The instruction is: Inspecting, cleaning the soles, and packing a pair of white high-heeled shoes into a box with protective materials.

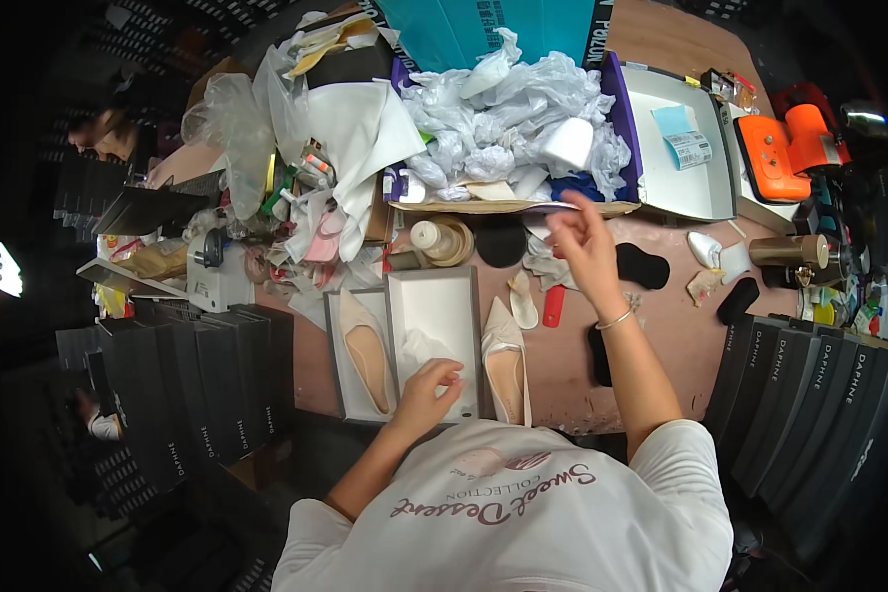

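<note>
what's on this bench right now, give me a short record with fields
left hand: at the white-lined box, nothing visibly held
right hand: near the purple box, nothing visibly held
footwear: one beige shoe in the grey tray, another beige shoe on the tabletop
fill: crumpled white wrapping in the purple box
sides: dark boxes left and right
far right: orange device

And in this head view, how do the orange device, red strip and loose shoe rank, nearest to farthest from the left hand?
1. Loose shoe, right of the left hand
2. Red strip, farther ahead
3. Orange device, far right
</note>
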{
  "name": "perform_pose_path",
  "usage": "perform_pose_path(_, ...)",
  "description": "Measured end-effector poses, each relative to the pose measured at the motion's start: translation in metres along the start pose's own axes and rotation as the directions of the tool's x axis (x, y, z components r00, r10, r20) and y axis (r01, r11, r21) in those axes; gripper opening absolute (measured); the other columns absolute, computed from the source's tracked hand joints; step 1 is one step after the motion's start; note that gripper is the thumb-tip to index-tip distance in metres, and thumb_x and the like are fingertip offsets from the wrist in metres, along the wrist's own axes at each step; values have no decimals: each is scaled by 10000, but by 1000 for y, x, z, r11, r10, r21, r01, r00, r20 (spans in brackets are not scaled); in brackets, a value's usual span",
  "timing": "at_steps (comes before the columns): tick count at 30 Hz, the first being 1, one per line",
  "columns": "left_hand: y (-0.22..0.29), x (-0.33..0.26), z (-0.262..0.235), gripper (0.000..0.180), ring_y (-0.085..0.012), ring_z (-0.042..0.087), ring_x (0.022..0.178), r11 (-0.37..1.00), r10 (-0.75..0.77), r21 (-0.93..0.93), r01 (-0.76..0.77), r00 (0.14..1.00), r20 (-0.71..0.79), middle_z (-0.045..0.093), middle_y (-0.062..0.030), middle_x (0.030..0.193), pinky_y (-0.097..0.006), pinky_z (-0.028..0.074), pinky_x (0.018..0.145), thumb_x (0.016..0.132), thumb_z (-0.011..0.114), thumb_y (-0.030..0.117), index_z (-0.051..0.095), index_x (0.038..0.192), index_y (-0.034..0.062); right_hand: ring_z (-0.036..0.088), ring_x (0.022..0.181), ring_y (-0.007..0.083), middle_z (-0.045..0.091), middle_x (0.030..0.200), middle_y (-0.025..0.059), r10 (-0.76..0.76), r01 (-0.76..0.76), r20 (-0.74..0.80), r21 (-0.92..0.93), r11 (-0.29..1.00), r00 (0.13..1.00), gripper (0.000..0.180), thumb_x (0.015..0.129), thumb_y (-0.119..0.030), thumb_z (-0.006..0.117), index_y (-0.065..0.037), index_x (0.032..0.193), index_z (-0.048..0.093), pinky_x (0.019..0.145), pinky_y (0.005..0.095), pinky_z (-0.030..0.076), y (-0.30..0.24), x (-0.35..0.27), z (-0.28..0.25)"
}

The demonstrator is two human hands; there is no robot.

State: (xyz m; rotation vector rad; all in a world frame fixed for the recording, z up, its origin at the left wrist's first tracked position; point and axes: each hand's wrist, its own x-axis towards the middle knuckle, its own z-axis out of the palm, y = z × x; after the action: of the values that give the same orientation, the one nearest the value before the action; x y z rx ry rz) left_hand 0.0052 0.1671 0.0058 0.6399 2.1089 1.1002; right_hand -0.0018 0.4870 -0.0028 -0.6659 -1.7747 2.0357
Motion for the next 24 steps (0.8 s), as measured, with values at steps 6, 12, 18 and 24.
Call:
perform_pose_path(6, -6, 2, 69, 366, -281, 576, 1030, 948, 256, 15, -317, 795, 550, 609, -144, 1042, -388, 433, 931, 865, 654, 305, 607, 1102, 30, 605, 777, 260, 557, 818, 76, 31, 607, 709, -625, 490, 705, 156, 745, -136, 623, -69, 886, 617, 647, 388, 491, 92, -114, 14)
perform_pose_path(12, 5, 5, 78, 399, -231, 580, 999, 914, 92, 234, -331, 732, 675, 637, -79, 949, -556, 224, 1073, 895, 591, 381, 581, 1170, 92, 572, 871, 194, 548, 900, 38, -103, 726, 736, -617, 305, 669, 262, 800, -177, 518, -99, 1029, 619, 773, 338, 412, 111, -135, 9)
perform_pose_path(18, -16, -7, 92, 310, -213, 599, 983, 951, 192, 38, -306, 687, 701, 653, -46, 937, -555, 215, 1100, 910, 580, 345, 611, 1114, 113, 536, 918, 179, 536, 980, 22, -38, 732, 732, -677, 78, 681, 208, 826, -192, 527, -101, 967, 650, 797, 381, 380, 112, -141, 31)
perform_pose_path(24, -17, -13, 85, 291, -299, 595, 966, 900, 338, -14, -436, 676, 655, 646, -120, 908, -531, 316, 1029, 879, 605, 323, 629, 1017, 69, 456, 1142, 271, 487, 1209, 64, 9, 762, 781, -606, -227, 624, 248, 853, -211, 520, -107, 1014, 676, 1005, 531, 303, 74, -151, 50)
